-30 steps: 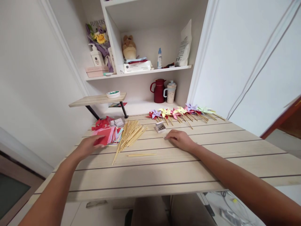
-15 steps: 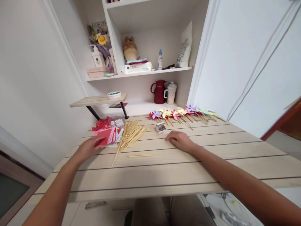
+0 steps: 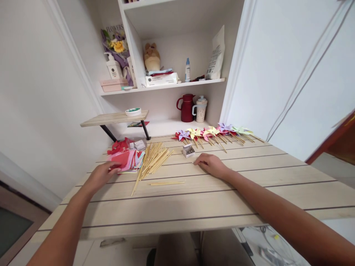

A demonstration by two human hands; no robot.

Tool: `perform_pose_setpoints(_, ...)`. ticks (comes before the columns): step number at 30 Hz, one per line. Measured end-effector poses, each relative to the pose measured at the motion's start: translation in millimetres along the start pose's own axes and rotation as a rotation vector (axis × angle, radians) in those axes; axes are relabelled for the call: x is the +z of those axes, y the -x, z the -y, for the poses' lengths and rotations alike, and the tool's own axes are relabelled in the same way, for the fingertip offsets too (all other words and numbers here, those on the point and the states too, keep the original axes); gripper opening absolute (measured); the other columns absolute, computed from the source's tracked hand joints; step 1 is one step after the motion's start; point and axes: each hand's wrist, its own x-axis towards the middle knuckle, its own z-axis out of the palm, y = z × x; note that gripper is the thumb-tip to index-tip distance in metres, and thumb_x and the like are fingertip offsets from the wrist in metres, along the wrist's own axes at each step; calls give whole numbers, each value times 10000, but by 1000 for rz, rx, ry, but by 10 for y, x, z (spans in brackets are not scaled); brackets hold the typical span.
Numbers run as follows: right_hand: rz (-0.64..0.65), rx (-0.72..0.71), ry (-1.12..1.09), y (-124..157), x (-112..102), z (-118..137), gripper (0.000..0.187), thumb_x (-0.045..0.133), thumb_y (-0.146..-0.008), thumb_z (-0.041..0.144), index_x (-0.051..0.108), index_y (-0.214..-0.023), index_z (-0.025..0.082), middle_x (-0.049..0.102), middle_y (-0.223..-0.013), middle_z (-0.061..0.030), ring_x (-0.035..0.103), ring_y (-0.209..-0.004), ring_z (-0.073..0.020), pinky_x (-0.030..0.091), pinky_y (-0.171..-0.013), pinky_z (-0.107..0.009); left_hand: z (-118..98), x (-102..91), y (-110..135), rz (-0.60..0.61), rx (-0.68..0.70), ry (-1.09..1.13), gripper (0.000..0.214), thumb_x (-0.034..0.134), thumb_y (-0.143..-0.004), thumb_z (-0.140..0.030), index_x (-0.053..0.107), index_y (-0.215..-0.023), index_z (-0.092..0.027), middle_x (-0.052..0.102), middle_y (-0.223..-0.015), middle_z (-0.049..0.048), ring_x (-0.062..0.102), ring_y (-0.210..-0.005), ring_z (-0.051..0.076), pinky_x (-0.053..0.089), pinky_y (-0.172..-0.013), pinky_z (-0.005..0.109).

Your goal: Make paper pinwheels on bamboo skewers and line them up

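Note:
My left hand (image 3: 102, 173) rests at the near edge of a stack of coloured paper squares (image 3: 128, 159), its fingers closed on the corner of the top red sheet. A pile of wooden sticks (image 3: 154, 158) lies just right of the stack, and a separate pair of sticks (image 3: 168, 182) lies nearer to me. My right hand (image 3: 213, 164) lies on the wooden table (image 3: 210, 199) with its fingertips pinched on something too small to name. Just beyond it stands a small open box of pins (image 3: 189, 150).
A row of finished paper pinwheels (image 3: 215, 132) lies along the table's far edge. Behind it stand a red jug (image 3: 187, 108) and a lidded mug (image 3: 200, 109). A small raised shelf (image 3: 115, 118) stands at the far left. Wall shelves above hold bottles and boxes.
My left hand has drawn back a little toward me along the edge of the paper stack. My right hand has stayed in place.

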Motion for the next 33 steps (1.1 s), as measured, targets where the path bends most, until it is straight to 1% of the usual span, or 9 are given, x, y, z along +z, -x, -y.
perform_pose_setpoints(3, 2, 13, 9, 6, 8, 6, 280, 539, -882, 123, 780, -939, 253, 770, -1008, -37, 716, -915, -213, 531, -837, -315, 2, 11, 13, -59, -14, -58, 436, 469, -839, -527, 769, -971, -240, 783, -1075, 68, 707, -984, 297, 526, -873, 367)
perform_pose_setpoints(7, -47, 43, 40, 7, -8, 26, 280, 530, -911, 171, 760, -1049, 254, 759, -1067, -50, 705, -941, -224, 526, -856, -326, -93, -3, 68, -369, -11, -136, 420, 416, -907, -442, 739, -1026, -202, 734, -1225, 106, 674, -1105, 311, 483, -947, 388)
perform_pose_setpoints(10, -136, 108, -3, -58, -88, 129, 311, 518, -912, 178, 737, -1123, 244, 747, -1114, -70, 693, -935, -230, 521, -834, -335, -270, -55, 82, -592, -76, -231, 405, 390, -968, -409, 724, -1010, -183, 759, -1108, 131, 688, -1018, 313, 440, -969, 442)
perform_pose_setpoints(12, -170, 187, -124, -134, -165, 278, 283, 548, -889, 181, 738, -1091, 237, 756, -1068, -66, 686, -913, -228, 518, -822, -340, -431, -78, 48, -735, -60, -247, 365, 412, -982, -371, 718, -986, -172, 766, -1061, 137, 690, -1001, 309, 407, -989, 467)
perform_pose_setpoints(15, -3, 291, -562, -251, -255, 597, 192, 616, -884, 265, 732, -1018, 191, 761, -935, -65, 681, -773, -193, 531, -757, -324, -771, -21, -53, -969, 42, -178, 242, 525, -948, -301, 715, -872, -174, 783, -946, 121, 707, -920, 288, 417, -949, 458)
perform_pose_setpoints(18, 170, 390, -1032, -322, -264, 907, 350, 614, -937, 442, 693, -1133, 164, 771, -992, -113, 720, -803, -196, 552, -775, -332, -1260, 196, -121, -998, 401, -171, 139, 593, -944, -246, 721, -940, -194, 792, -971, 91, 714, -918, 258, 397, -999, 469)
perform_pose_setpoints(23, 174, 496, -1489, -321, -203, 1116, 503, 540, -951, 617, 652, -1176, 181, 758, -1074, -118, 727, -883, -201, 557, -833, -356, -2079, 725, -37, -891, 1055, -255, 272, 616, -910, -78, 707, -1122, -220, 790, -1074, 68, 718, -984, 207, 325, -1113, 451)
perform_pose_setpoints(29, -67, 444, -1624, -206, -224, 1024, 332, 808, -770, 351, 706, -1034, 178, 765, -987, -51, 680, -824, -157, 533, -769, -276, -2459, 1080, -26, -839, 1138, -268, 259, 587, -924, -81, 726, -1095, -217, 789, -1053, 81, 702, -993, 224, 268, -1150, 487)
perform_pose_setpoints(33, -228, 610, -1577, -217, -190, 862, 217, 761, -695, 168, 712, -904, 138, 763, -843, -58, 669, -719, -157, 525, -718, -272, -2463, 1197, -137, -810, 1008, -92, 253, 675, -907, -215, 719, -1148, -278, 773, -1081, 69, 680, -1024, 248, 273, -1146, 498)
